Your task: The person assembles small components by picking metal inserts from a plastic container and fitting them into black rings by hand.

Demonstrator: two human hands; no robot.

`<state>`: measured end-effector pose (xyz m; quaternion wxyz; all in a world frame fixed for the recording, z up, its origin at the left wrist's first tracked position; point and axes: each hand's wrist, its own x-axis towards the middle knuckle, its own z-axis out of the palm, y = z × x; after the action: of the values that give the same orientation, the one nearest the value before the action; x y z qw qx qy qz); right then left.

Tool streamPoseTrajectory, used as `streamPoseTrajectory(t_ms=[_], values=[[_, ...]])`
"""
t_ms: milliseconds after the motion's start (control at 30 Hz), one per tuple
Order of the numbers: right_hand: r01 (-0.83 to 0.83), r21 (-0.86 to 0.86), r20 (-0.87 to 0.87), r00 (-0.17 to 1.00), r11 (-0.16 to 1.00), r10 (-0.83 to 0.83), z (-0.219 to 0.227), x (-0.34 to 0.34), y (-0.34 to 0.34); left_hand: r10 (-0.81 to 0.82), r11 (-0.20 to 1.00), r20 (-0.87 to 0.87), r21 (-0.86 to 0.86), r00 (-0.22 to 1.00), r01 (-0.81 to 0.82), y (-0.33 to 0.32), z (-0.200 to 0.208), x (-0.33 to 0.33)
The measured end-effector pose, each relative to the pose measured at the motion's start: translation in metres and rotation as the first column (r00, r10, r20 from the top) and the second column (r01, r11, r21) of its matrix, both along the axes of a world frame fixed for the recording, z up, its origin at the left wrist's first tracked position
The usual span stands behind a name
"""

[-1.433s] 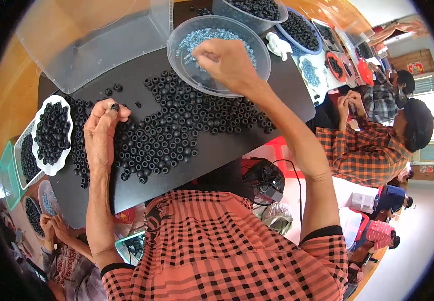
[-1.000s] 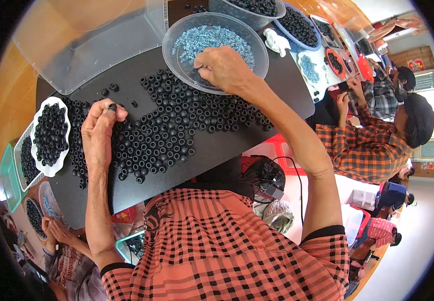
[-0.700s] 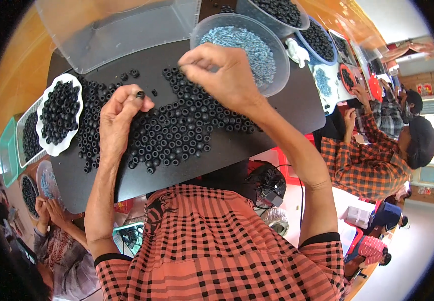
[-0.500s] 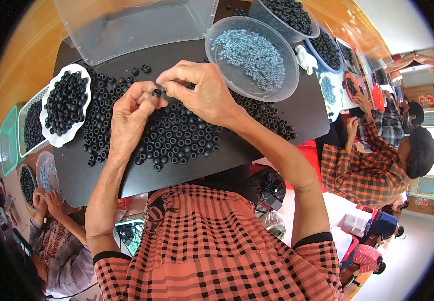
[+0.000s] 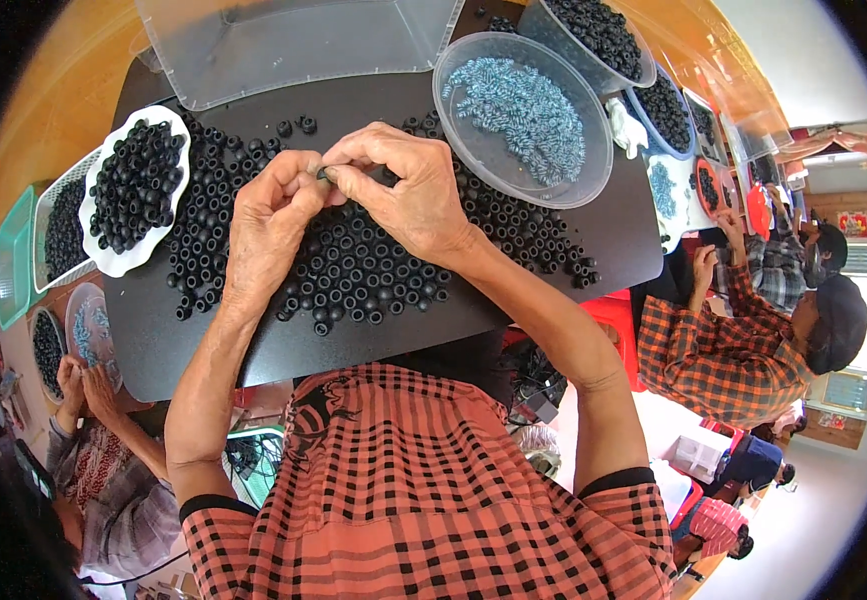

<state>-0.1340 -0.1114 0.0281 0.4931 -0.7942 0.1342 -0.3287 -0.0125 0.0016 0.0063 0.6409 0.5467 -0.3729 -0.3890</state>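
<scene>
My left hand is closed in a pinch around a small black round part, mostly covered by the fingers. Against it press the thumb and forefinger of my right hand; whatever lies between those fingertips is hidden. Both hands hover over a wide spread of black hollow round parts on the dark table. A white scalloped plate heaped with similar black parts stands left of my left hand. Beyond my right hand is a clear round bowl of small blue-grey, spring-like pieces.
A large clear plastic bin stands at the table's far side. A deep tub of black parts and a blue-rimmed basin sit far right. Co-workers sit to the left and right. A green basket is far left.
The fingertips of both hands have drawn closer together over the black part, which shows less now. The view has shifted slightly, and the table's contents appear moved a little rightward.
</scene>
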Motion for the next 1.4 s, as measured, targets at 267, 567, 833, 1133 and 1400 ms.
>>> streamPoseTrajectory(t_ms=[267, 567, 833, 1133, 1400], values=[[0.094, -0.208, -0.100, 0.988, 0.973, -0.117, 0.005, 0.002, -0.027, 0.183, 0.983, -0.131, 0.001, 0.974, -0.184, 0.001, 0.007, 0.013], [-0.188, -0.609, -0.485, 0.857, 0.771, -0.174, -0.012, 0.017, -0.022, 0.173, 0.984, -0.145, -0.009, 0.974, -0.177, 0.001, 0.008, 0.017], [-0.015, 0.105, -0.247, 0.968, 0.994, 0.041, -0.003, 0.013, -0.027, 0.058, 0.996, -0.071, 0.065, 0.996, -0.053, 0.001, 0.007, 0.009], [-0.025, 0.255, -0.103, 0.993, 0.967, 0.053, -0.006, 0.009, -0.015, 0.030, 0.995, 0.046, 0.092, 0.999, -0.034, -0.001, 0.003, 0.008], [-0.031, 0.081, -0.084, 0.996, 0.996, 0.038, -0.010, 0.007, -0.018, 0.048, 0.996, 0.076, 0.065, 0.996, -0.053, -0.002, 0.001, 0.003]])
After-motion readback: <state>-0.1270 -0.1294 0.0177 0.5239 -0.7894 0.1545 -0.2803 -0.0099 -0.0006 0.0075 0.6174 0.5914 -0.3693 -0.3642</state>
